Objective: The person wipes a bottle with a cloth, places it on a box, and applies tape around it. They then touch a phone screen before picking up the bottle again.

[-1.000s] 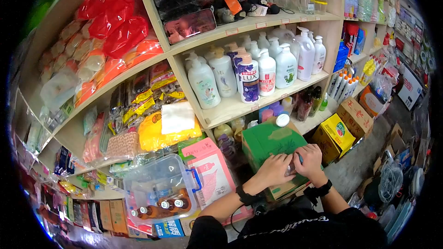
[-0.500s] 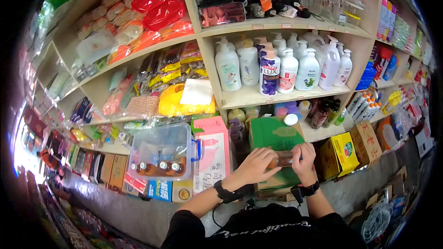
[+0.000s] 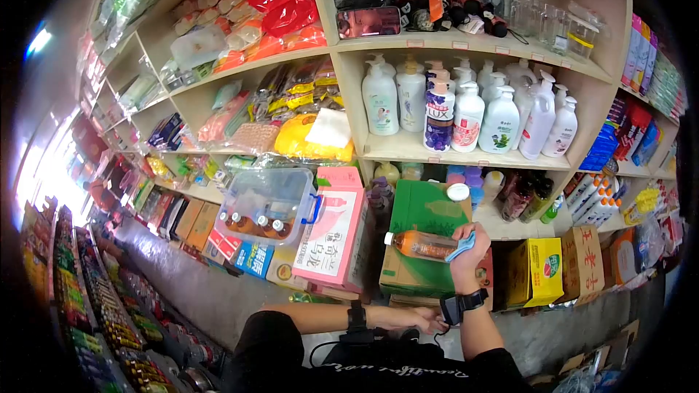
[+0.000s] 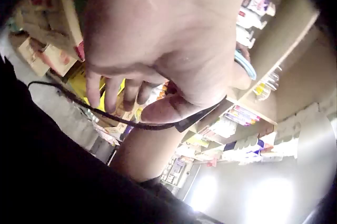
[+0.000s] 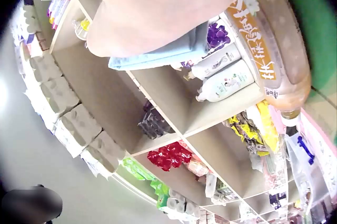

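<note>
My right hand point(image 3: 472, 251) grips a folded light-blue cloth point(image 3: 460, 246) at the base end of a brown drink bottle point(image 3: 422, 246). This bottle lies sideways over the green carton point(image 3: 408, 276), its white cap pointing left. In the right wrist view the cloth point(image 5: 163, 50) sticks out under the hand, and the bottle's orange label point(image 5: 258, 50) shows beside it. My left hand point(image 3: 419, 318) is low before my body, close to the right wrist's strap. Its fingers look loosely extended in the left wrist view, where a thin black cable point(image 4: 95, 109) passes by the fingertips.
A clear plastic bin point(image 3: 251, 193) with several brown bottles stands left, beside a pink carton point(image 3: 328, 236). Pump bottles point(image 3: 466, 120) line the shelf behind. Right of the green carton are a yellow box point(image 3: 535, 273) and a brown carton point(image 3: 581, 262). A white cap point(image 3: 458, 191) shows atop the green carton.
Both hands were on the bottle; the left has let go and dropped back toward my body. The bottle now shows whole, with its cap to the left. The head view has swung left.
</note>
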Demonstrator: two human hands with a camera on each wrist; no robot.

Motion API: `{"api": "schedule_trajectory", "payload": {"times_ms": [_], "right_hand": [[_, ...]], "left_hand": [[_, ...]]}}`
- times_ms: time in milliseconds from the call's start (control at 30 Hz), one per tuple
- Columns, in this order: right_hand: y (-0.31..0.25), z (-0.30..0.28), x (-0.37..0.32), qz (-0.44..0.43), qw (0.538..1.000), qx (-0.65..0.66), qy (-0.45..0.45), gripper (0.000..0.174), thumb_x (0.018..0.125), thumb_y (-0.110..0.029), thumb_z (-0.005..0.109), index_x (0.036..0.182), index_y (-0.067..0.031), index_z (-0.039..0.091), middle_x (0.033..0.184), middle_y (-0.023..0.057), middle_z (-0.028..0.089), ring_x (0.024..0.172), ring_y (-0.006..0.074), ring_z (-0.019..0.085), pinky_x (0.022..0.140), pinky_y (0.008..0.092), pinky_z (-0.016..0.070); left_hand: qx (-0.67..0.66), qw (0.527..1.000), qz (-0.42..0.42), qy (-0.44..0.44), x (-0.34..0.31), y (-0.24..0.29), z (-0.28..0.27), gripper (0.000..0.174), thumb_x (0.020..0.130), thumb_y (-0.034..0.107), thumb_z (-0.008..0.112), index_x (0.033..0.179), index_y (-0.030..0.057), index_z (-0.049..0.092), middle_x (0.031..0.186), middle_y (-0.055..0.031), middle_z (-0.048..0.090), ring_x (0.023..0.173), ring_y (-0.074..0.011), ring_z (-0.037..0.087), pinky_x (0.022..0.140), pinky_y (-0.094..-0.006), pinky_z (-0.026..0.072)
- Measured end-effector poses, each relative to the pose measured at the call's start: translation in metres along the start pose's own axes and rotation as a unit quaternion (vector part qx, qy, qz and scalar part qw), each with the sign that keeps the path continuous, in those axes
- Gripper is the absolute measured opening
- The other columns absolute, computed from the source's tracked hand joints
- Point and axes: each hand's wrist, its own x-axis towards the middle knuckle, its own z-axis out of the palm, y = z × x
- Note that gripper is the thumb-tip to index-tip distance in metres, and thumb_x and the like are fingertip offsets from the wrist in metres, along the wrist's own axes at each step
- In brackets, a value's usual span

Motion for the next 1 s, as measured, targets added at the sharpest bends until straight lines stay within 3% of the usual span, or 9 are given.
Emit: {"api": "schedule_trajectory", "payload": {"times_ms": [100, 233, 333, 567, 633, 667, 900, 967, 1000], "right_hand": [[0.000, -0.001, -0.002, -0.006, 1.000, -0.007, -0.014, 0.042, 0.107, -0.029, 0.047, 0.072, -0.0058, 0.043, 0.072, 0.0085, 0.048, 0.069, 0.0215, 0.051, 0.069, 0.0367, 0.0436], [0.005, -0.003, -0.003, -0.008, 1.000, -0.007, -0.027, 0.045, 0.108, -0.031, 0.048, 0.073, -0.0028, 0.046, 0.072, 0.0091, 0.050, 0.068, 0.0217, 0.054, 0.066, 0.0363, 0.0435], [0.006, -0.002, -0.002, -0.001, 1.000, -0.016, -0.025, 0.044, 0.107, -0.030, 0.049, 0.074, -0.0027, 0.047, 0.072, 0.0085, 0.050, 0.068, 0.0215, 0.054, 0.066, 0.0354, 0.0434], [0.004, -0.003, 0.002, -0.005, 0.999, 0.007, -0.045, 0.041, 0.107, -0.027, 0.048, 0.075, -0.0025, 0.048, 0.073, 0.0081, 0.050, 0.069, 0.0207, 0.055, 0.065, 0.0356, 0.0434], [0.005, -0.001, 0.004, 0.018, 1.000, -0.004, -0.024, 0.041, 0.107, -0.028, 0.049, 0.074, -0.0034, 0.048, 0.072, 0.0081, 0.048, 0.070, 0.0230, 0.055, 0.069, 0.0368, 0.0442], [0.004, 0.000, 0.004, 0.017, 1.000, -0.003, -0.025, 0.041, 0.107, -0.028, 0.049, 0.074, -0.0034, 0.048, 0.072, 0.0081, 0.048, 0.070, 0.0230, 0.055, 0.069, 0.0368, 0.0442], [0.006, 0.003, 0.006, 0.017, 0.999, -0.040, 0.004, 0.042, 0.108, -0.028, 0.049, 0.074, -0.0029, 0.048, 0.071, 0.0079, 0.049, 0.068, 0.0215, 0.054, 0.067, 0.0357, 0.0439], [0.002, 0.003, 0.003, 0.015, 0.999, -0.047, 0.008, 0.042, 0.107, -0.028, 0.049, 0.074, -0.0037, 0.047, 0.071, 0.0078, 0.048, 0.069, 0.0219, 0.054, 0.069, 0.0360, 0.0432], [0.000, 0.000, 0.003, 0.005, 0.996, -0.086, -0.014, 0.043, 0.107, -0.030, 0.049, 0.073, -0.0036, 0.047, 0.071, 0.0077, 0.048, 0.069, 0.0216, 0.054, 0.069, 0.0356, 0.0428]], "left_hand": [[-0.105, 0.994, 0.011, 0.037, 0.036, -0.062, -0.021, 0.059, 0.089, 0.006, 0.060, 0.147, -0.0031, 0.054, 0.141, -0.0118, 0.065, 0.136, -0.0208, 0.055, 0.113, -0.0352, 0.0448], [-0.068, 0.992, 0.042, 0.095, 0.036, -0.032, 0.020, 0.014, 0.085, 0.005, 0.059, 0.092, 0.0034, 0.071, 0.099, -0.0019, 0.071, 0.096, -0.0113, 0.061, 0.085, -0.0286, 0.0458], [0.015, 0.994, 0.065, 0.086, 0.050, -0.049, 0.006, 0.022, 0.083, 0.008, 0.063, 0.064, 0.0121, 0.052, 0.068, 0.0077, 0.041, 0.065, -0.0081, 0.038, 0.064, -0.0291, 0.0303], [0.400, 0.904, 0.152, -0.010, 0.057, -0.045, -0.011, 0.021, 0.086, 0.008, 0.063, 0.067, 0.0115, 0.053, 0.071, 0.0055, 0.045, 0.066, -0.0097, 0.041, 0.061, -0.0311, 0.0320], [0.019, 0.993, -0.100, 0.059, 0.088, -0.098, -0.038, 0.019, 0.081, -0.001, 0.061, 0.067, 0.0109, 0.058, 0.070, 0.0048, 0.055, 0.062, -0.0083, 0.049, 0.055, -0.0306, 0.0361], [0.039, 0.997, -0.054, 0.035, 0.087, -0.117, -0.043, 0.022, 0.088, 0.008, 0.065, 0.109, 0.0029, 0.071, 0.096, 0.0019, 0.066, 0.081, -0.0128, 0.055, 0.072, -0.0308, 0.0434], [0.117, 0.989, -0.085, 0.030, 0.055, -0.035, -0.013, 0.047, 0.085, 0.010, 0.065, 0.131, 0.0027, 0.065, 0.117, -0.0018, 0.067, 0.106, -0.0146, 0.060, 0.091, -0.0341, 0.0485], [0.179, 0.968, 0.141, -0.106, 0.050, -0.027, -0.026, 0.059, 0.083, 0.010, 0.064, 0.142, 0.0025, 0.058, 0.132, -0.0047, 0.063, 0.123, -0.0184, 0.055, 0.104, -0.0332, 0.0452], [0.126, 0.981, 0.105, -0.106, 0.045, -0.024, -0.027, 0.065, 0.081, 0.002, 0.060, 0.146, 0.0010, 0.054, 0.141, -0.0082, 0.060, 0.136, -0.0212, 0.051, 0.115, -0.0357, 0.0408]]}}
